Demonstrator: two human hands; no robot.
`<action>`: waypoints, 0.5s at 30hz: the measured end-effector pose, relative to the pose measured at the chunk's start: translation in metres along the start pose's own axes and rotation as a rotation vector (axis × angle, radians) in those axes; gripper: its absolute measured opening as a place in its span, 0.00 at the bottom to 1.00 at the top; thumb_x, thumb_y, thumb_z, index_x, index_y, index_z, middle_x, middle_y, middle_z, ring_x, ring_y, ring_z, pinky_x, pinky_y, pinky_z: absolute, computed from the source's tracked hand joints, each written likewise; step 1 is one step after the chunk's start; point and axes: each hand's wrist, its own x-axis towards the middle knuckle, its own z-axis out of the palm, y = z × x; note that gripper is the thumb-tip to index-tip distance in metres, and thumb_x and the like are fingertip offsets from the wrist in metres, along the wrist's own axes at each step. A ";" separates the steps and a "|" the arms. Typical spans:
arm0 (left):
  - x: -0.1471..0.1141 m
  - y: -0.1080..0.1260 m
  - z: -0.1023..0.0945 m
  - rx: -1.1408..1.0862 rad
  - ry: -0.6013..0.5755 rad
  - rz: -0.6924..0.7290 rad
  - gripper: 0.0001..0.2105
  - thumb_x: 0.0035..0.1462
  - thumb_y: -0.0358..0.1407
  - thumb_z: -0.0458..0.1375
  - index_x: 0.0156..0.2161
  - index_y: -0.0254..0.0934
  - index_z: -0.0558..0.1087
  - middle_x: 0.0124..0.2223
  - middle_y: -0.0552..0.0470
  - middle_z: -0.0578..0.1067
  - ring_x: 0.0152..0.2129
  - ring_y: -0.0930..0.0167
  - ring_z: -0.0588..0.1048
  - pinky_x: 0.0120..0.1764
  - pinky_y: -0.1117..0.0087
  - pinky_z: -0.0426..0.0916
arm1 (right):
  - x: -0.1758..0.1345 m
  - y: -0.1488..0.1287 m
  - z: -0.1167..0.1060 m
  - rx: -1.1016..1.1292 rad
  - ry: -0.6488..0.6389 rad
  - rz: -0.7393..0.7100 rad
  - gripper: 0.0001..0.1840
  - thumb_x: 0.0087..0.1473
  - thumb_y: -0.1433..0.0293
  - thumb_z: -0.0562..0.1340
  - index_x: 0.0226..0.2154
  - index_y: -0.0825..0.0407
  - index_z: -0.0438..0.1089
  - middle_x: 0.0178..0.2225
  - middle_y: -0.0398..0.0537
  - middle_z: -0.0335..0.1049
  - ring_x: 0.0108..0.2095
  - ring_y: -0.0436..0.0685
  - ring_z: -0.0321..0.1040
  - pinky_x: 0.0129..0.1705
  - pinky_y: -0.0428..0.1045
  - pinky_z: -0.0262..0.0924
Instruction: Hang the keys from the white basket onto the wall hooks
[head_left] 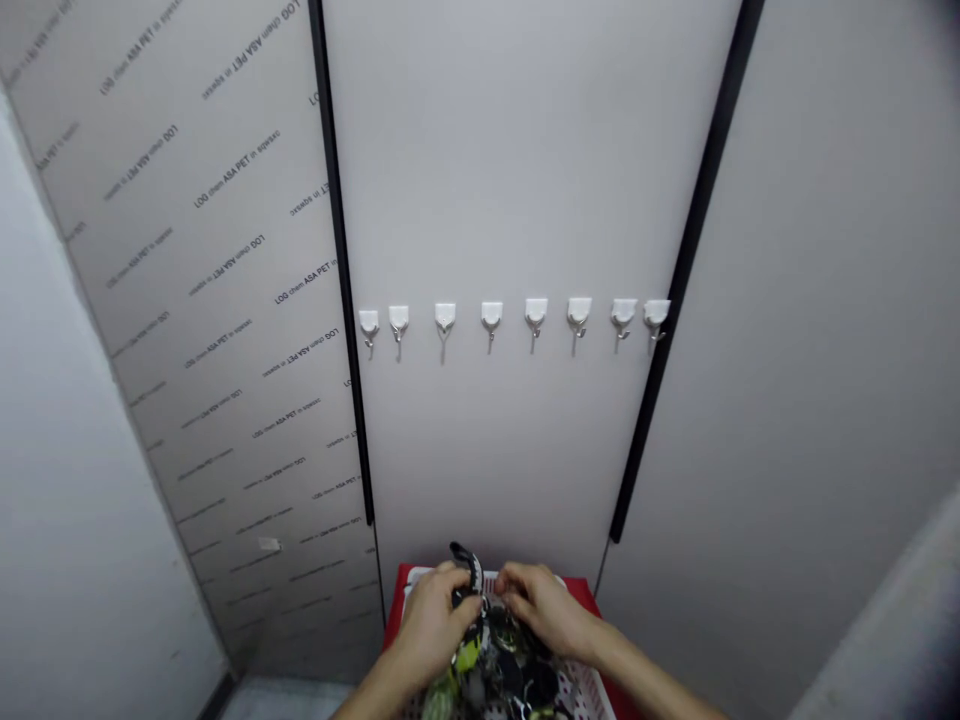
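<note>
My left hand [433,618] is closed on a black strap with white markings [466,558], likely a keychain strap, whose looped end rises above the fingers. Close by on the right, my right hand [551,608] has its fingers curled and pressed together; what they hold, if anything, I cannot make out. Both hands are over a white perforated plastic basket [601,697]. Inside lies a tangled heap of small dark, metallic and yellow-green items [517,672], partly covered by my hands.
The basket rests on a red surface [395,603] against a pale panel [495,450]. Across this panel runs a row of several white adhesive hooks [491,315] with metal prongs. Black vertical strips [341,230] edge it. A printed-film panel [225,330] stands left, a plain grey one [810,330] right.
</note>
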 end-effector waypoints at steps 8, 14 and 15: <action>0.011 -0.019 0.009 -0.027 -0.034 -0.050 0.08 0.40 0.32 0.48 0.29 0.35 0.66 0.31 0.51 0.68 0.30 0.73 0.64 0.33 0.74 0.56 | -0.003 0.002 0.000 0.112 -0.022 -0.003 0.09 0.41 0.69 0.50 0.19 0.55 0.61 0.16 0.40 0.57 0.19 0.45 0.50 0.22 0.42 0.45; 0.062 0.044 -0.057 -0.727 -0.022 -0.095 0.21 0.46 0.48 0.37 0.14 0.34 0.58 0.13 0.56 0.60 0.10 0.79 0.58 0.16 0.77 0.50 | 0.035 -0.049 -0.071 0.873 0.147 -0.007 0.28 0.44 0.52 0.37 0.09 0.53 0.49 0.09 0.38 0.47 0.11 0.44 0.46 0.16 0.43 0.43; 0.069 0.056 -0.067 -0.846 -0.067 -0.081 0.24 0.45 0.50 0.34 0.13 0.35 0.56 0.11 0.57 0.57 0.08 0.80 0.55 0.14 0.77 0.48 | 0.041 -0.058 -0.082 0.994 0.147 -0.019 0.28 0.44 0.51 0.35 0.08 0.53 0.47 0.08 0.37 0.44 0.10 0.44 0.43 0.15 0.43 0.41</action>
